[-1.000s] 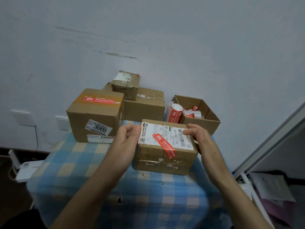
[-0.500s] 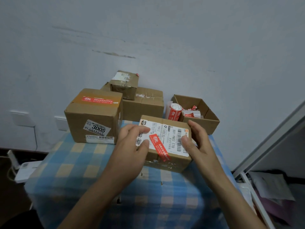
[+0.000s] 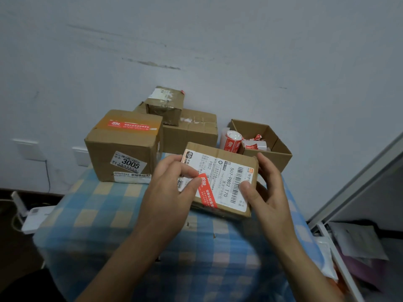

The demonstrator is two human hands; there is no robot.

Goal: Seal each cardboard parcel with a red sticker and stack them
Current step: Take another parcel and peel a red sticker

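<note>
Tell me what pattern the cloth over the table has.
The tablecloth is checked in blue, white and pale yellow, clearest in the head view.

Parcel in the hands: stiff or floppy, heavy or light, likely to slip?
Probably stiff: the parcel shows straight edges and a flat top. Likely light for its size, since the left hand and right hand hold it with thumbs and fingers only. Its bare cardboard looks matte, so slipping seems unlikely.

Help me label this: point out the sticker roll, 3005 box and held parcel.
sticker roll (image 3: 231, 143), head view, printed side.
3005 box (image 3: 117, 144), head view, front face.
held parcel (image 3: 219, 170), head view, top label.
</note>
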